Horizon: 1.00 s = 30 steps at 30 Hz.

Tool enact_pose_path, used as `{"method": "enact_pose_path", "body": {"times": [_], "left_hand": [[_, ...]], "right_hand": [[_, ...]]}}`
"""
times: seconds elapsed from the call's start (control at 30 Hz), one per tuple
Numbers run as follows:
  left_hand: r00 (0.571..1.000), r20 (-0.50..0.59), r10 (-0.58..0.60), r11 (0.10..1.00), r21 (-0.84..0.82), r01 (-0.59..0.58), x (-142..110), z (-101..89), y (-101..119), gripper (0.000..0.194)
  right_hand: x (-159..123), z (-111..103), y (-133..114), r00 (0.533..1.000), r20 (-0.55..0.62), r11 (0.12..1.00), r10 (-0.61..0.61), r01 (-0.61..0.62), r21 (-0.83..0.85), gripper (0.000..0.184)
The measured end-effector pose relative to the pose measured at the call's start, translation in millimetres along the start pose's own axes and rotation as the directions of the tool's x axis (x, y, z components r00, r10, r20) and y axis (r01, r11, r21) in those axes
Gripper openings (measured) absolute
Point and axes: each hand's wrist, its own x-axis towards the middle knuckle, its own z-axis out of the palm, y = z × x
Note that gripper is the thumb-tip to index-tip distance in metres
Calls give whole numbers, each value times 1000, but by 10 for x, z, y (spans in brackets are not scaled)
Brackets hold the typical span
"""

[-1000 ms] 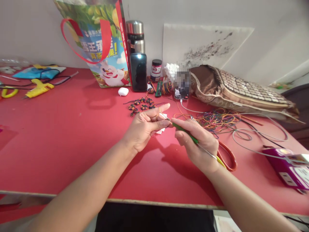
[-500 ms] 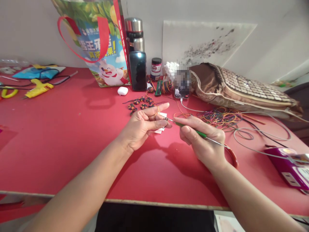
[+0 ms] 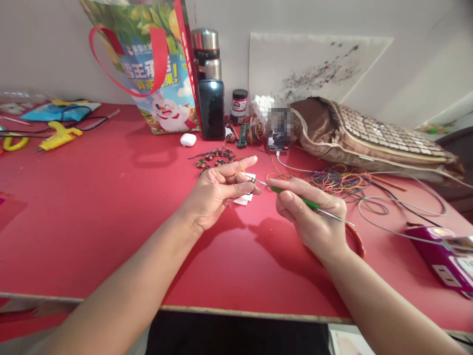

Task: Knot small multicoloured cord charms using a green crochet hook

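My left hand (image 3: 225,190) pinches a small dark piece of crochet work (image 3: 252,181) between thumb and fingers. An orange-yellow strand of yarn (image 3: 242,167) runs over its raised index finger. My right hand (image 3: 314,209) is closed round the green grip of a crochet hook (image 3: 309,203). The metal tip of the hook reaches left to the piece at my left fingertips; whether it passes through a loop is too small to tell. White paper (image 3: 244,199) lies beneath my left fingers. Just behind them lie several dark multicoloured crocheted flowers (image 3: 210,156).
Tangled multicoloured yarn (image 3: 334,178) lies right of my hands, near a white cable (image 3: 291,165) and a sequined bag (image 3: 384,133). Behind stand a phone (image 3: 212,111), a steel flask (image 3: 206,49) and a printed carrier bag (image 3: 162,93). A yellow glue gun (image 3: 59,135) lies at left.
The hook and my right hand have shifted very slightly right. My left fingertips have drawn slightly left with the piece, and the raised index finger has dipped a little.
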Motion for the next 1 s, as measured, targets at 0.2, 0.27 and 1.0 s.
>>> {"method": "enact_pose_path", "body": {"times": [0.2,0.27,1.0], "left_hand": [[1000,-2,-13,1000,7,13,-1,-13,4,48],[1000,-4,-9,1000,3,9,-3,-14,12,47],[920,340,-195,978,-7,210,27,-215,116,42]], "right_hand": [[-4,-8,9,1000,0,1000,24,-24,-13,25],[-4,-12,16,1000,0,1000,20,-20,-18,24],[138,-194,-162,965,99,940,242,-258,224,11]]}}
